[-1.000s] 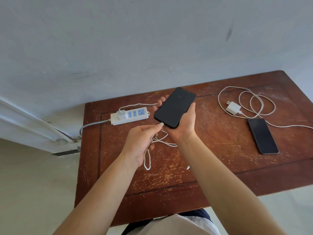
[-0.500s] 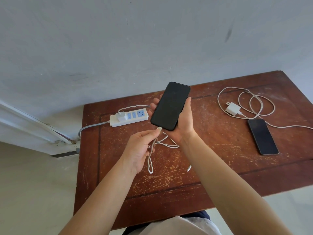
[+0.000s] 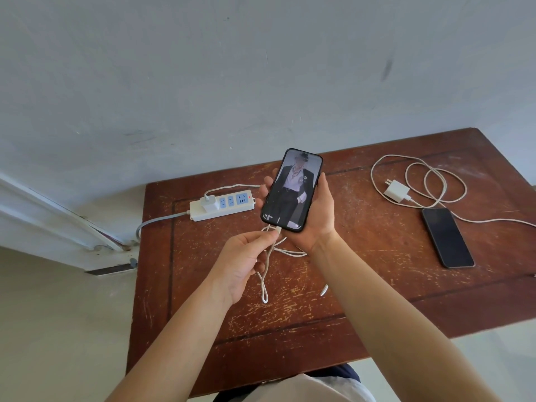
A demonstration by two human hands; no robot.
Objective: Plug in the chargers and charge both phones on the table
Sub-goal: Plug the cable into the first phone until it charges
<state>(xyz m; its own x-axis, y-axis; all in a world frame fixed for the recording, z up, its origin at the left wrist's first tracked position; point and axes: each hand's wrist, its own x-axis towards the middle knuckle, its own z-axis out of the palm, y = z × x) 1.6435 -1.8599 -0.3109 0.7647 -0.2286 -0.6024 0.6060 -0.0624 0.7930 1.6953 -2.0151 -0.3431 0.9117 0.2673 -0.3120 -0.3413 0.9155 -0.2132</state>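
Evenly lit by soft daylight, faint shadows only; sharp throughout, with wide-angle bending toward the edges.

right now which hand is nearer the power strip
Left. The left hand pinches the cable just in front of the power strip; the right hand holds the lit phone beside its right end.

no readable text, brand, number or sign is found anywhere. the lit screen of the held phone (image 3: 291,189) is filled by a picture of a clothed figure, and only tiny marks, too small to be read, are seen along its lower edge. blue socket faces and a small red light are carried by the power strip (image 3: 222,206), but no lettering can be made out on it.
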